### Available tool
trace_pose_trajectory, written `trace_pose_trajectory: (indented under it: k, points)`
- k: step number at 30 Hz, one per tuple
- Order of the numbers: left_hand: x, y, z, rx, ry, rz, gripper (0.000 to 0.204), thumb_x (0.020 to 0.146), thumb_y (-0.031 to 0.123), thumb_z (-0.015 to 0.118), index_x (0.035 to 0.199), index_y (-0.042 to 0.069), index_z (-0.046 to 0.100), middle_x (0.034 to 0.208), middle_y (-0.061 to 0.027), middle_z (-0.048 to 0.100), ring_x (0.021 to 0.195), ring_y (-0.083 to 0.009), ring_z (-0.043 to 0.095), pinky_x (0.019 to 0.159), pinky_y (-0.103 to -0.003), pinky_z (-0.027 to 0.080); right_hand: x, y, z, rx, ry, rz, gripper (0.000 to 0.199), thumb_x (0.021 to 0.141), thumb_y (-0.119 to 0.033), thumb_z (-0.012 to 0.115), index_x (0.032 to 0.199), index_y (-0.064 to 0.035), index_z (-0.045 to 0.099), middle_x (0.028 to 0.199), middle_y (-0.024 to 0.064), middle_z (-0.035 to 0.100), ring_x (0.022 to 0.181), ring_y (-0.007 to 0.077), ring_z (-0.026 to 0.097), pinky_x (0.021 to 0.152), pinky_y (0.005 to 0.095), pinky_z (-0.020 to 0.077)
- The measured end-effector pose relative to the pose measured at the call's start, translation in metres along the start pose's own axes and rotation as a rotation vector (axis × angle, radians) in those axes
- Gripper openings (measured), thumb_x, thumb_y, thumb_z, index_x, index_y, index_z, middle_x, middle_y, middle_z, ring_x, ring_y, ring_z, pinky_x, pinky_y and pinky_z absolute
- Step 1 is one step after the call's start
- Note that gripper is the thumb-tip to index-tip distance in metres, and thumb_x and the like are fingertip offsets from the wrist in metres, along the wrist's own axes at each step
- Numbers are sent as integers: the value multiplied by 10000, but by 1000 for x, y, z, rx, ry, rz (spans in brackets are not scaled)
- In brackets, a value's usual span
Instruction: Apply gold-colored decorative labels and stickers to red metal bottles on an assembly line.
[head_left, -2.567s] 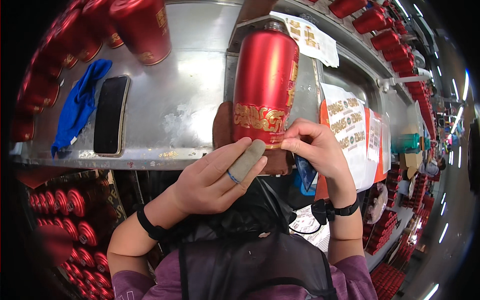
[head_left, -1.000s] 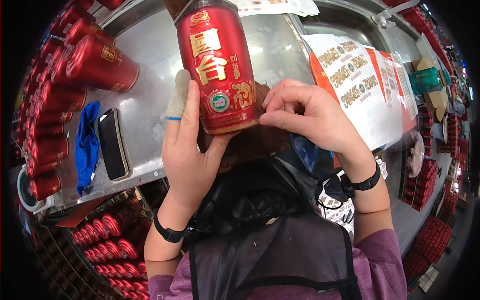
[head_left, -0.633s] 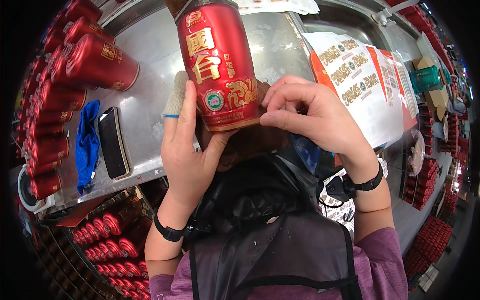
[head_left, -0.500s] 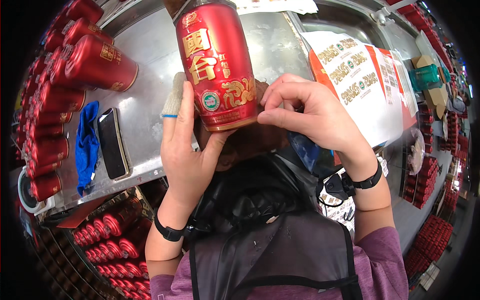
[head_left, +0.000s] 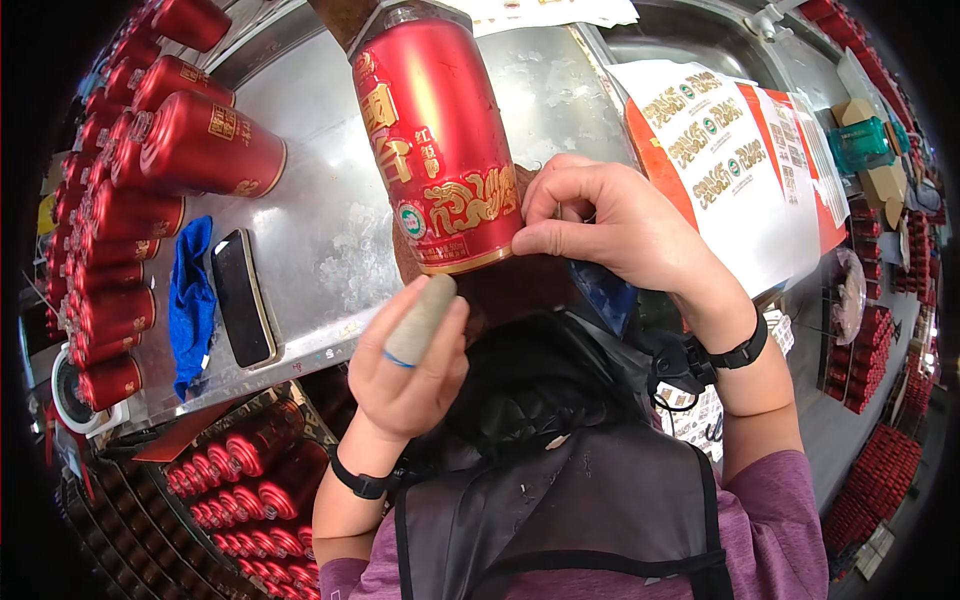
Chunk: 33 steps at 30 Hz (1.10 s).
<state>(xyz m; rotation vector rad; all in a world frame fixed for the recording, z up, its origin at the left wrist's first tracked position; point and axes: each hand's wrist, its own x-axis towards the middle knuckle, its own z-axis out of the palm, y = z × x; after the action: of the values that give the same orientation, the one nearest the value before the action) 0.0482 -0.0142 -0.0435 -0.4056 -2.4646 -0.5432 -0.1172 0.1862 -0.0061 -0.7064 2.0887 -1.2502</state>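
A glossy red bottle [head_left: 460, 110] with gold lettering, a gold dragon design and a small round green label lies tilted in front of me, its base toward me. Part of a brown support [head_left: 345, 18] shows by its neck. My left hand [head_left: 405, 375] is just below the base, holding nothing visible, fingers apart and partly bent. One finger wears a grey fabric finger cover [head_left: 424, 318] with a blue edge, its tip beside the bottle's base rim. My right hand [head_left: 630, 235] is closed in a pinch, thumb against the lower right edge; whatever it pinches is hidden.
Several red bottles [head_left: 210, 145] crowd the metal table's left side, near a blue cloth [head_left: 192, 310] and a phone [head_left: 243, 300]. Sheets of gold decals [head_left: 735, 190] lie on the right. Crated red bottles [head_left: 260, 495] stand below left.
The bottle has turned so its lettering moved left and the dragon shows more fully. My left hand left the bottle's side and dropped below its base. My right hand stayed nearly in place.
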Motion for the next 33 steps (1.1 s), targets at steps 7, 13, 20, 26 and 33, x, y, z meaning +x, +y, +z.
trace_pose_trajectory:
  k: [7,13,20,26,33]
  points:
    - [6,3,-1,39,18,114,237,879,74,638,1089,16,731,1125,-165,700,1059,-343,658,878,-404,566,2,6,3,-2,9,-121,146,835,-131,803,834,-43,687,832,-14,555,713,77,452,630,248,383]
    - [2,-3,7,98,-1,36,277,866,41,627,1125,39,728,1190,-160,683,1135,-343,626,896,-414,565,3,9,1,16,4,-95,303,833,-302,801,821,-25,678,794,100,578,739,216,566,679,334,460]
    - [24,4,19,134,15,166,368,725,54,733,1092,71,753,1182,-52,688,1206,-272,546,871,-359,584,5,8,1,-19,-6,-130,324,833,-315,802,815,-17,676,824,116,611,773,239,595,703,340,478]
    - [9,-2,1,119,-19,35,362,733,17,687,1089,41,750,1184,-107,685,1114,-299,645,903,-368,566,4,11,2,-19,25,-198,216,833,-209,810,814,-31,689,815,24,567,701,127,487,639,282,407]
    - [36,1,5,66,-107,204,357,754,106,746,1109,70,750,1273,-106,649,1253,-295,524,931,-401,546,4,10,0,-47,-7,-171,378,843,-371,783,810,-6,687,867,137,630,810,275,611,733,353,489]
